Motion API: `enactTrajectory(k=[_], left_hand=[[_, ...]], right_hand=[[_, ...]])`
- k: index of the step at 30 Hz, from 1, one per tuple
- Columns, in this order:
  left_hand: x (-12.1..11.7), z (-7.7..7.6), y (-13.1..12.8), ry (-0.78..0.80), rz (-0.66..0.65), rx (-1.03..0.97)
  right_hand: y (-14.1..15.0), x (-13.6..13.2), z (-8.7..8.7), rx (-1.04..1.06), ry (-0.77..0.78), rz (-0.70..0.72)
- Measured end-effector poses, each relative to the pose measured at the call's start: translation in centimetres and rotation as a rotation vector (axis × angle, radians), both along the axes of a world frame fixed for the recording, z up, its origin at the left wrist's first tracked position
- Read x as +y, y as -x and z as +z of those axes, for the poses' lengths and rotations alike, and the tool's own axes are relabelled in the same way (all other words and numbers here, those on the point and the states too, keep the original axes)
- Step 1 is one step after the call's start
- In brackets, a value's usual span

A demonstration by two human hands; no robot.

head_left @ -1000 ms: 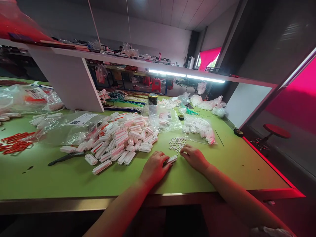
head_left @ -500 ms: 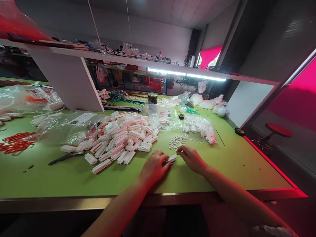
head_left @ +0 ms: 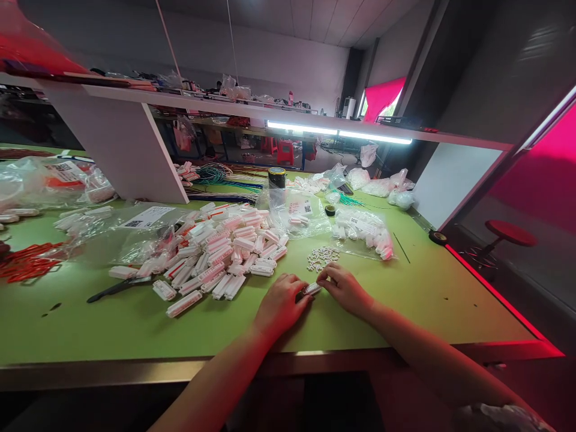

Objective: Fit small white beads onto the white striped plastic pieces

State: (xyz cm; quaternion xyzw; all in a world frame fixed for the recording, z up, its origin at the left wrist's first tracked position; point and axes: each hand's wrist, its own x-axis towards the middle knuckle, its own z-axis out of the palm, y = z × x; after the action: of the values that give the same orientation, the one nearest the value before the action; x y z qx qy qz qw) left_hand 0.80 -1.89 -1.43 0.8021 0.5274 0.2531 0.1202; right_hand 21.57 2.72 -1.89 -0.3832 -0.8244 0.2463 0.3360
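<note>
My left hand (head_left: 282, 302) is closed around a white plastic connector housing (head_left: 312, 289) just above the green tabletop. The fingers of my right hand (head_left: 344, 290) are pinched together over the housing's right end; whether a small piece is between them is hidden. Right behind my hands lies a little heap of tiny white parts (head_left: 323, 258). To the left spreads a large pile of white plastic housings (head_left: 225, 252), a few with red strips.
Black-handled scissors (head_left: 112, 290) lie left of the pile, near orange-red pieces (head_left: 31, 262). Clear labelled bags (head_left: 364, 231) and a black tape roll (head_left: 330, 210) sit behind. A dark can (head_left: 277, 178) stands under the lit shelf (head_left: 252, 114). Another tape roll (head_left: 437, 237) is at the right edge.
My right hand has shifted slightly left, so its fingertips now meet the housing's end. My left hand keeps its hold in the same place. At the far left edge, something dark appears by the orange-red pieces.
</note>
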Motion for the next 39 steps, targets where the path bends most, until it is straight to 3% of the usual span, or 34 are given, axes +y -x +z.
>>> enactTrajectory(k=[5, 13, 19, 25, 29, 32, 35, 39], left_hand=[[0.1, -0.1, 0.0, 0.006, -0.001, -0.019], [0.1, -0.2, -0.2, 0.032, 0.015, -0.014], [0.0, -0.1, -0.2, 0.031, 0.026, -0.026], [0.0, -0.2, -0.3, 0.024, 0.030, -0.026], [0.1, -0.3, -0.2, 0.022, 0.029, -0.053], [0.2, -0.4, 0.0, 0.016, 0.022, -0.083], [0.4, -0.6, 0.2, -0.002, 0.014, -0.082], [0.7, -1.0, 0.5, -0.037, 0.039, -0.063]], right_hand=[[-0.1, -0.1, 0.0, -0.065, -0.089, 0.000], [-0.4, -1.7, 0.7, -0.504, -0.418, -0.042], [-0.5, -2.3, 0.7, -0.616, -0.544, -0.006], [-0.3, -2.6, 0.1, -0.553, -0.464, 0.003], [-0.8, -1.5, 0.1, -0.262, -0.258, 0.009], [-2.1, 0.5, 0.1, -0.063, -0.182, -0.083], [-3.2, 2.0, 0.0, -0.140, -0.172, -0.176], [-3.1, 2.1, -0.1, -0.297, -0.127, -0.155]])
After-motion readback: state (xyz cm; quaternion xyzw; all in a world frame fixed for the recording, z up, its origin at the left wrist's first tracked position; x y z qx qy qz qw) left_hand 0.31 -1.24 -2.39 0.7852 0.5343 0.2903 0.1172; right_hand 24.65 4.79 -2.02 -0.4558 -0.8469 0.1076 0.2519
